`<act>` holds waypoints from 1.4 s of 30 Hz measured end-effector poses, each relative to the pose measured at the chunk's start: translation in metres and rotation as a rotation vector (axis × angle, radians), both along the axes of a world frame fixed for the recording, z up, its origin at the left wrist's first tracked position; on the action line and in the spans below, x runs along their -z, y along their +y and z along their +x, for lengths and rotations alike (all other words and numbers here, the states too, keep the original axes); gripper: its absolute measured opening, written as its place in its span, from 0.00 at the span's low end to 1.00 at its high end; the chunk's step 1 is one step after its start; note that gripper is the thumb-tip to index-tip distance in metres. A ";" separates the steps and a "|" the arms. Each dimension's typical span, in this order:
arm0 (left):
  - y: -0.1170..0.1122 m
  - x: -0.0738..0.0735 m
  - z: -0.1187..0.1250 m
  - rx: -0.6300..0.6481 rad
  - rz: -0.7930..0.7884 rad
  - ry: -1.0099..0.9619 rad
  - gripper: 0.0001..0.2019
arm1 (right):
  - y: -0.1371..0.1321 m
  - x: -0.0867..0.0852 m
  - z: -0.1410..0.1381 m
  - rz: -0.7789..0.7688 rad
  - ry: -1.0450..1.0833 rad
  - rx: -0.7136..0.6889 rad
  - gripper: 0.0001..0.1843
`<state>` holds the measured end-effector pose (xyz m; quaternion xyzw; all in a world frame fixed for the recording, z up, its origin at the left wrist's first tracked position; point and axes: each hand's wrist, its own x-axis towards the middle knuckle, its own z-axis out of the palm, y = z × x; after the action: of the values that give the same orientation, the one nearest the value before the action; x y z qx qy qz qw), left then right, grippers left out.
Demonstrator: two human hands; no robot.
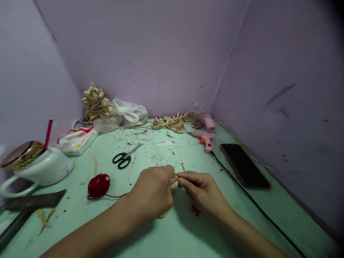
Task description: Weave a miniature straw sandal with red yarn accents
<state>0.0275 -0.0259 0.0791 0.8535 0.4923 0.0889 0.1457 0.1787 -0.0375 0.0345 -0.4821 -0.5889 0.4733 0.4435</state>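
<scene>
My left hand (156, 191) is closed around a braided straw piece (165, 214), which shows below the palm and between the two hands. Close beside it, my right hand (200, 188) pinches the same straw at its upper end, thumb against forefinger. Most of the piece is hidden behind my fingers. Left of my hands lies a ball of red yarn (98, 185), its strand running under my left wrist. A small red tuft (195, 210) shows beneath my right hand. Black-handled scissors (125, 159) lie partly spread beyond the yarn.
A pink glue gun (204, 139) trails a black cord past a phone (245, 166) on the right. Woven straw pieces (174, 124) and a pink spool (209, 123) sit by the back wall. Leftward are a white mug (51, 166), a hatchet-like tool (37, 200) and a box (82, 141).
</scene>
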 end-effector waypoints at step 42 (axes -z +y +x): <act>-0.005 0.026 0.027 -0.372 -0.840 -1.384 0.09 | -0.013 0.003 -0.010 -0.186 0.572 0.106 0.12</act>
<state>0.0549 -0.0306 0.0534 0.3850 0.4168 0.4256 0.7049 0.1690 -0.0501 0.0312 -0.3979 -0.3681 0.6181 0.5693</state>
